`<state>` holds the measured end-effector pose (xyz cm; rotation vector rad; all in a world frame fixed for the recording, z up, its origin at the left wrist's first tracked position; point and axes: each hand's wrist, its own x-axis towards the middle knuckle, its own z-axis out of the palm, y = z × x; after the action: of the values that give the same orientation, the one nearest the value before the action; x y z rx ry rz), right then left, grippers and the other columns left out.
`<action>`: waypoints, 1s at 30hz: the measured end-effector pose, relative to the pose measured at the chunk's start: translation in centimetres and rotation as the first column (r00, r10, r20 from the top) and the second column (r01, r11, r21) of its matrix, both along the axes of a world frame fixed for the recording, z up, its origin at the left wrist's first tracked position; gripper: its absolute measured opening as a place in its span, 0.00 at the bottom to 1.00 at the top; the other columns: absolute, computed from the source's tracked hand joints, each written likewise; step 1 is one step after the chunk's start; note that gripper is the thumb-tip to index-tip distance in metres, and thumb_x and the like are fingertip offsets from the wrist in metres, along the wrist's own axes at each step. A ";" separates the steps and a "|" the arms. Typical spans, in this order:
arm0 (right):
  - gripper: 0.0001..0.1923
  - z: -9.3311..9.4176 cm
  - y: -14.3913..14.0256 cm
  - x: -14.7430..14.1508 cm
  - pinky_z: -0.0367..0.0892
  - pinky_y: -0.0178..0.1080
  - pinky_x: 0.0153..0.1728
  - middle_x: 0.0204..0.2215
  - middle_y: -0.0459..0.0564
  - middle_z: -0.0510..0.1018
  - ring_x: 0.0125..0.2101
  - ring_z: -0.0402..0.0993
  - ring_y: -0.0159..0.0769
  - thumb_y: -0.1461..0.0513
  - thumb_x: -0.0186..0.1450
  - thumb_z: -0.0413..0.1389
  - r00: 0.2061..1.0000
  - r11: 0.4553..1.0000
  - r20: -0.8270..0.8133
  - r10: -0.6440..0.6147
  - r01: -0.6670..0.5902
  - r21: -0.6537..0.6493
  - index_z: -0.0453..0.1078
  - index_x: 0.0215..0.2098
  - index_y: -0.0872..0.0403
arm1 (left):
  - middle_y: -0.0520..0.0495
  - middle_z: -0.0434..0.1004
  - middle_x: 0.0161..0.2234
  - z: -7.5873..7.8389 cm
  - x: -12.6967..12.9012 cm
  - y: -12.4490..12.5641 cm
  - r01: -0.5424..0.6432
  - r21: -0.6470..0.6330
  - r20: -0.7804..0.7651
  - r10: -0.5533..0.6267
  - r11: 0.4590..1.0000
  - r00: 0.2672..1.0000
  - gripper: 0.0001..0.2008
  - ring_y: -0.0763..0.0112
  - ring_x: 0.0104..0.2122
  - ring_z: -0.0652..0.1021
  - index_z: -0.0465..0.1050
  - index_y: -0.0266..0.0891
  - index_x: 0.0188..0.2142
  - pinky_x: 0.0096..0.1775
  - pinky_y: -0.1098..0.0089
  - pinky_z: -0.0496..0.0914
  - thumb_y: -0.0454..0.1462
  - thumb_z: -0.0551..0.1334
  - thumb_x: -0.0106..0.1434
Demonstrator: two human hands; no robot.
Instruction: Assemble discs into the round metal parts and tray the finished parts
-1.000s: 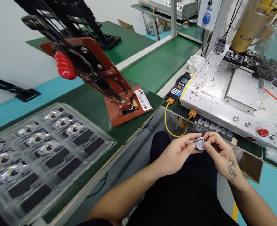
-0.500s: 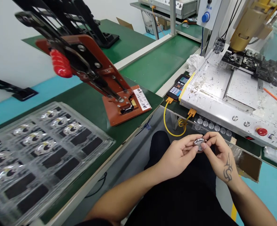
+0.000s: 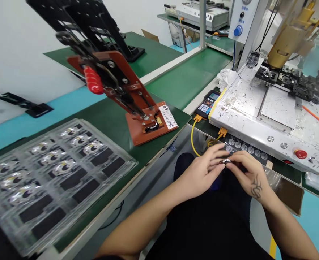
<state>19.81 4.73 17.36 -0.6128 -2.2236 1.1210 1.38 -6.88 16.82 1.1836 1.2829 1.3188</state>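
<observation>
A small round metal part [image 3: 225, 161], shiny like a watch case, is held above my lap and now shows nearly edge-on. My right hand [image 3: 245, 171] pinches it from the right between thumb and fingers. On the other side, my left hand [image 3: 200, 173] has its thumb and a finger at the part's left edge, while its other fingers are partly stretched out. To the left, a clear plastic tray [image 3: 121, 151] carries several shiny metal parts [image 3: 64, 167] in its pockets; other pockets look dark.
A brown toggle press [image 3: 137, 131] with a red handle [image 3: 93, 80] stands on the green bench. At right is a white machine [image 3: 239, 122] with a red button [image 3: 301, 154] and gold cylinder [image 3: 281, 47]. A keypad controller [image 3: 208, 103] and a sheet of round labels [image 3: 244, 148] lie beside it.
The part has been tilted from showing its silver face to nearly edge-on. My left hand's outer fingers have straightened away from it. The head view has shifted slightly.
</observation>
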 end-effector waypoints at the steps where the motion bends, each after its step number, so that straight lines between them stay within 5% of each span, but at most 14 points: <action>1: 0.05 0.1 -0.1 -0.4 0.73 0.41 0.36 0.36 0.49 0.81 0.33 0.76 0.37 0.57 0.74 0.63 0.999 0.994 -0.026 -0.044 0.041 -0.103 0.78 0.42 0.49 | 0.35 0.76 0.66 0.1 -0.1 0.0 -0.052 -0.011 0.086 0.053 0.999 0.995 0.29 0.58 0.59 0.82 0.62 0.44 0.71 0.61 0.59 0.76 0.39 0.65 0.74; 5: 0.14 -0.5 -0.7 -2.2 0.66 0.36 0.23 0.25 0.43 0.77 0.22 0.69 0.32 0.49 0.71 0.66 0.985 0.846 -0.094 -0.145 0.074 -0.528 0.77 0.41 0.51 | 0.40 0.84 0.49 0.0 0.1 0.0 -0.199 -0.078 0.202 0.211 0.977 0.957 0.22 0.63 0.45 0.84 0.74 0.39 0.58 0.46 0.66 0.80 0.43 0.73 0.67; 8: 0.18 -1.0 -1.2 -3.2 0.66 0.35 0.21 0.25 0.43 0.76 0.21 0.68 0.30 0.47 0.69 0.67 0.987 0.787 -0.106 -0.117 0.027 -0.617 0.77 0.42 0.52 | 0.44 0.85 0.39 0.1 0.2 -0.3 -0.248 -0.092 0.142 0.259 0.964 0.955 0.15 0.66 0.37 0.83 0.79 0.37 0.49 0.40 0.68 0.78 0.43 0.71 0.68; 16: 0.16 0.2 -1.8 -4.0 0.72 0.36 0.26 0.29 0.46 0.80 0.24 0.71 0.31 0.48 0.68 0.68 0.991 0.863 -0.084 -0.104 0.048 -0.503 0.78 0.42 0.50 | 0.45 0.84 0.38 1.6 -0.2 -1.3 -0.313 -0.023 -0.005 0.313 0.949 0.950 0.10 0.66 0.37 0.81 0.80 0.37 0.45 0.44 0.67 0.76 0.41 0.68 0.70; 30: 0.18 0.3 -2.0 -4.5 0.70 0.36 0.24 0.25 0.44 0.77 0.22 0.70 0.32 0.46 0.68 0.68 0.994 0.871 -0.092 -0.063 0.010 -0.491 0.77 0.40 0.50 | 0.48 0.80 0.33 2.2 -0.6 -1.6 -0.344 -0.025 -0.012 0.344 0.939 0.939 0.10 0.69 0.33 0.77 0.80 0.36 0.40 0.39 0.69 0.71 0.42 0.68 0.70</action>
<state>15.35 2.74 17.68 -0.7743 -1.8276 1.6768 0.82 -8.51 19.04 0.9733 1.5597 1.5410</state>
